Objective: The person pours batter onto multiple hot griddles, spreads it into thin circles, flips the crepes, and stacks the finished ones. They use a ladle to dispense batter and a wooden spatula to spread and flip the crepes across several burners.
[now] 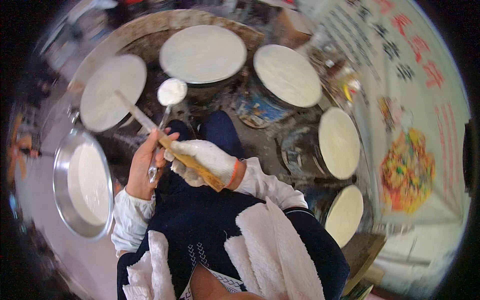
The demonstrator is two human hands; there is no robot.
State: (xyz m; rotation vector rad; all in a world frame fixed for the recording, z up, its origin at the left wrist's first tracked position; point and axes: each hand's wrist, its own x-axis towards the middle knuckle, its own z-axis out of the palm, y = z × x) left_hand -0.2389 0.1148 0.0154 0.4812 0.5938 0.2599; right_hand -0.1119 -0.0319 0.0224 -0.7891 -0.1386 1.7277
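My bare left hand [142, 167] is closed around the handle of a metal ladle [164, 117]. White batter [172, 91] fills the ladle's bowl, held out ahead of my knees. In my right hand [207, 157], which wears a white glove with an orange cuff, is a flat wooden stick [201, 170]. Its far end reaches over the front edge of the far-left round griddle [113, 95], which has a thin pale layer on it. Both hands are close together above my lap, and the stick crosses over the ladle's handle.
A steel basin [61, 185] of white batter [90, 185] stands at my left. More pale-covered round griddles curve around me: far middle [203, 54], far right [287, 76], right [339, 143] and near right [345, 216]. A printed banner [400, 100] hangs along the right.
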